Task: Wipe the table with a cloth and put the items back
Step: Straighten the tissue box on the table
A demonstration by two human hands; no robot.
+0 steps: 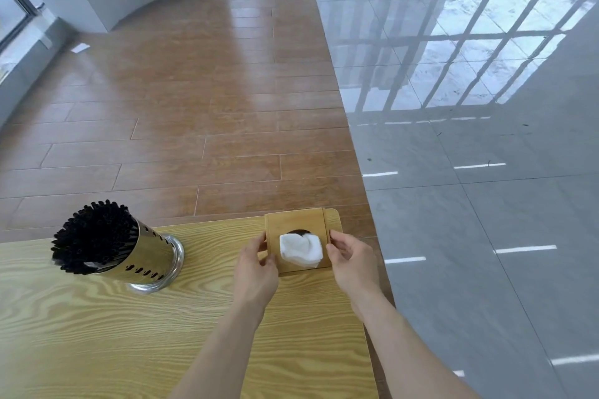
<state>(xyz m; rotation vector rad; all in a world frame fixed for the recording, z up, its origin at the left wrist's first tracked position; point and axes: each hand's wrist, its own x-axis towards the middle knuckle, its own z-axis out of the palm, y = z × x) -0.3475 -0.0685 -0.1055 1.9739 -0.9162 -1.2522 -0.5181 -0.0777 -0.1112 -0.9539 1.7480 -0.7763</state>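
Note:
A square wooden tissue box (pixel 291 220) stands at the far right corner of the light wooden table (pixel 129 334). White tissue (pixel 301 250) sticks out of its round top opening. My left hand (pixel 256 269) grips the box's left side, fingers curled over the edge. On the opposite side my right hand (pixel 351 261) holds the right edge. A shiny metal holder (pixel 146 259) full of black chopsticks (pixel 92 236) stands on the table to the left, apart from both hands. No cloth is in view.
The table's right edge (pixel 366 317) and rounded far corner lie just beyond the box. Past the table there is brown wood-pattern floor (pixel 194 107) and glossy grey tile floor (pixel 470 204). A white wall and windows sit at the far left and top.

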